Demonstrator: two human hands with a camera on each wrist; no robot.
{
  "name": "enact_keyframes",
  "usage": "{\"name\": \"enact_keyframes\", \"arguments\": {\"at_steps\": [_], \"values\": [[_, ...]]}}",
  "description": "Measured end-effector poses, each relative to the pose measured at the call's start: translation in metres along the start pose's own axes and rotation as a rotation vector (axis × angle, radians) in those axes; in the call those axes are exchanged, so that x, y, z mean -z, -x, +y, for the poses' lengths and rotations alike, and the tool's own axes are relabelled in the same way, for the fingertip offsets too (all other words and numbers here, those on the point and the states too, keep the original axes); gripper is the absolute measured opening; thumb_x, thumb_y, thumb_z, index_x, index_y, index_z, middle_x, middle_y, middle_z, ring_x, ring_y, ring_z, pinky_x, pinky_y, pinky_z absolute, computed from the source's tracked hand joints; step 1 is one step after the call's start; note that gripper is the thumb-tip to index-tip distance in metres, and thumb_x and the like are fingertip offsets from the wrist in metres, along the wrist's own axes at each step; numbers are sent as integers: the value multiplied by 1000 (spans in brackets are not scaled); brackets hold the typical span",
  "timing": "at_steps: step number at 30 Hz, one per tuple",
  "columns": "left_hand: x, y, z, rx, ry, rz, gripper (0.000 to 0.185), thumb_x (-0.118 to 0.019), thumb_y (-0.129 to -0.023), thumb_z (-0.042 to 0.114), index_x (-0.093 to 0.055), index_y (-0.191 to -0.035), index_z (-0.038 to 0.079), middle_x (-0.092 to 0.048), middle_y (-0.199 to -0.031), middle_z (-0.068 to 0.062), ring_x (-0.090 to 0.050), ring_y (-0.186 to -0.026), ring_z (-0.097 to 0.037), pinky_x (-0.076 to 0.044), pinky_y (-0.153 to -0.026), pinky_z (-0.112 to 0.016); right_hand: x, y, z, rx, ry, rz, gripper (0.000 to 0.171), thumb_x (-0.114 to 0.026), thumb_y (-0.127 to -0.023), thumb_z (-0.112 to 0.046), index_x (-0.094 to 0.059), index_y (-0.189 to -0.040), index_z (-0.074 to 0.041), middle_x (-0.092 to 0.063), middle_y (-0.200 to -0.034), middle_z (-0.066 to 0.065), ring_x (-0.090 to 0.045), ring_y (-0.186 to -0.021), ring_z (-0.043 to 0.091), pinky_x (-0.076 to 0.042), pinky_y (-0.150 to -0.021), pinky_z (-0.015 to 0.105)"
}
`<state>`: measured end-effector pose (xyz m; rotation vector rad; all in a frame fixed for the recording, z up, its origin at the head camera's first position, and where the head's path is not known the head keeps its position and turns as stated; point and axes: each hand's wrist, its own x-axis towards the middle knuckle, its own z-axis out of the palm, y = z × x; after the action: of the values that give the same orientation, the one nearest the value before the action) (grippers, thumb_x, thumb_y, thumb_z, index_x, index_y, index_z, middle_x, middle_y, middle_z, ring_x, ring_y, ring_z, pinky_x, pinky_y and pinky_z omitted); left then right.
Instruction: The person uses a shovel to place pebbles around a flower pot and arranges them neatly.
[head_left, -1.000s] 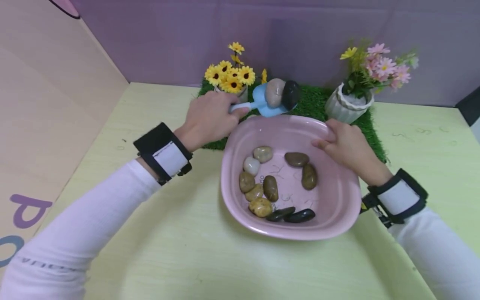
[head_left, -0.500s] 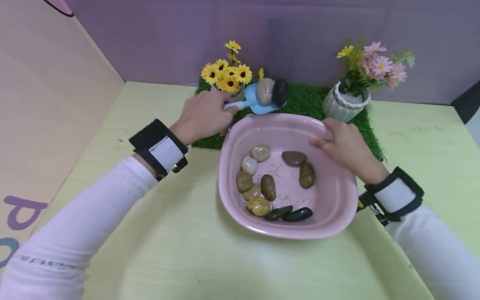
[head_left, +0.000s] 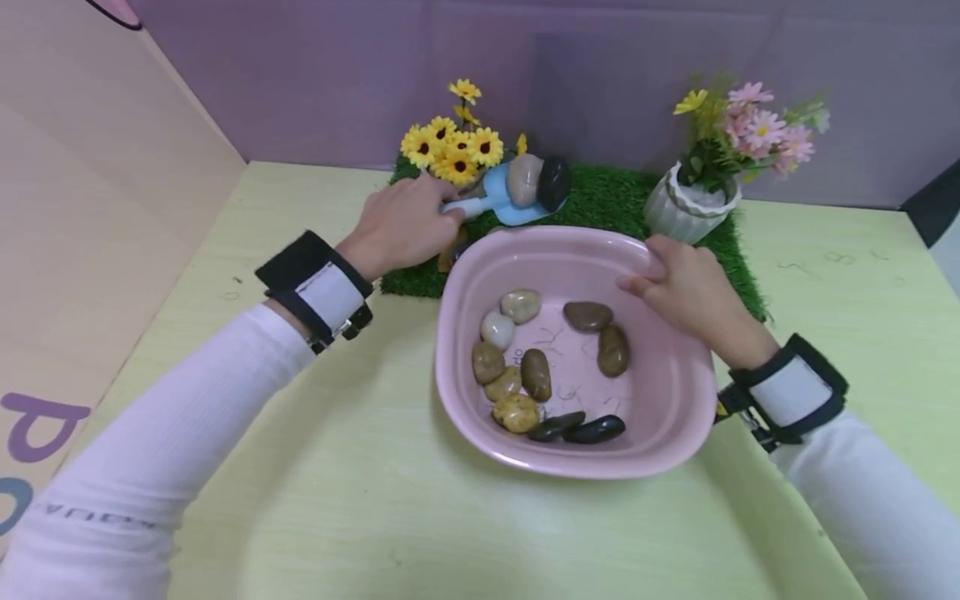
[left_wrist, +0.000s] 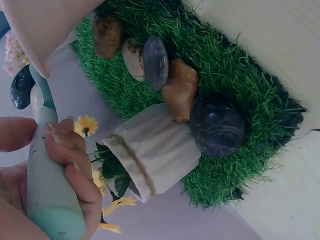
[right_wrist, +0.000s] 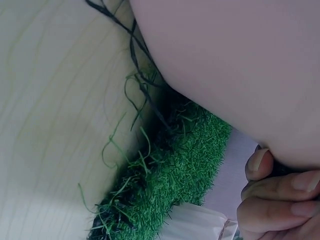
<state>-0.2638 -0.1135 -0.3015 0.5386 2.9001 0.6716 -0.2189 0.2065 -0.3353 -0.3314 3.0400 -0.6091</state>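
Observation:
My left hand point(head_left: 405, 221) grips the handle point(left_wrist: 55, 180) of a small light-blue toy shovel point(head_left: 517, 217), its fingers curled round it. On the blade lie a beige-grey stone point(head_left: 522, 179) and a black stone point(head_left: 553, 183). The shovel is just beyond the far left rim of a pink plastic basin point(head_left: 667, 396). My right hand point(head_left: 693, 296) holds the basin's far right rim, thumb inside and fingers beneath the outer edge. Several smooth stones, brown, white, yellowish and black, lie in the basin, such as a speckled yellow stone point(head_left: 516, 412).
Artificial grass point(head_left: 607, 200) lies behind the basin. It bears a pot of pink flowers point(head_left: 690, 204) and a white pot point(left_wrist: 155, 145) of yellow flowers. Beside the latter sit several stones, including a large dark stone point(left_wrist: 217, 125). A purple wall point(head_left: 637, 83) stands behind.
My left hand has moved a little left with the shovel and its two stones. The whole head view has shifted slightly. My right hand keeps its hold on the basin rim.

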Motion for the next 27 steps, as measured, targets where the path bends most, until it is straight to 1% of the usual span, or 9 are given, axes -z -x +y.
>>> {"name": "enact_keyframes", "arguments": {"at_steps": [4,8,11,15,18,21,24,27], "values": [[-3,-2,-3,7,3,-14,33,-40,-102,29,-68,-95,13,-45,-67,-4,-34,-53,-17,-27,-46,-28,0,0,1,0,0,3,33,-68,-92,-30,-45,-86,-6,-44,-67,8,-50,-59,24,-41,-50,33],[-5,-5,-6,17,10,-14,33,-40,-102,29,-69,-95,13,-45,-65,-3,-34,-53,-18,-27,-47,-28,0,0,0,7,-8,8,32,-68,-92,-29,-46,-86,-6,-46,-68,9,-51,-59,24,-41,-51,33],[-6,-6,-9,23,8,-14,34,-40,-102,29,-69,-97,12,-44,-65,-4,-34,-53,-19,-27,-47,-28,0,0,0,12,-13,7,31,-68,-93,-28,-47,-86,-6,-47,-69,10,-51,-58,24,-42,-51,33],[-8,-8,-10,28,10,-14,34,-40,-101,29,-69,-100,12,-49,-68,-5,-35,-53,-19,-28,-47,-29,0,0,-1,15,-15,9,31,-68,-93,-27,-46,-86,-6,-46,-68,9,-50,-58,24,-41,-50,33],[-11,-10,-9,23,16,-19,34,-41,-100,29,-70,-97,12,-60,-69,-7,-40,-54,-20,-29,-47,-29,0,0,0,16,-13,14,31,-68,-92,-27,-46,-85,-6,-46,-68,9,-50,-58,24,-41,-50,33],[-14,-13,-7,19,26,-41,35,-40,-100,29,-70,-96,13,-70,-71,-8,-49,-56,-21,-32,-47,-29,0,0,0,17,-12,16,31,-68,-92,-27,-47,-86,-5,-48,-68,10,-51,-58,24,-41,-50,33],[-16,-15,-7,20,27,-64,36,-38,-102,30,-70,-98,14,-71,-73,-9,-56,-59,-22,-36,-49,-30,0,0,0,18,-11,14,31,-68,-92,-27,-47,-87,-5,-49,-69,10,-52,-59,25,-42,-51,33],[-18,-18,-8,19,13,-78,37,-38,-102,31,-71,-106,15,-70,-71,-9,-58,-63,-22,-40,-52,-31,0,0,1,19,-6,12,31,-68,-93,-27,-48,-87,-5,-49,-70,10,-52,-59,25,-42,-51,32]]}}
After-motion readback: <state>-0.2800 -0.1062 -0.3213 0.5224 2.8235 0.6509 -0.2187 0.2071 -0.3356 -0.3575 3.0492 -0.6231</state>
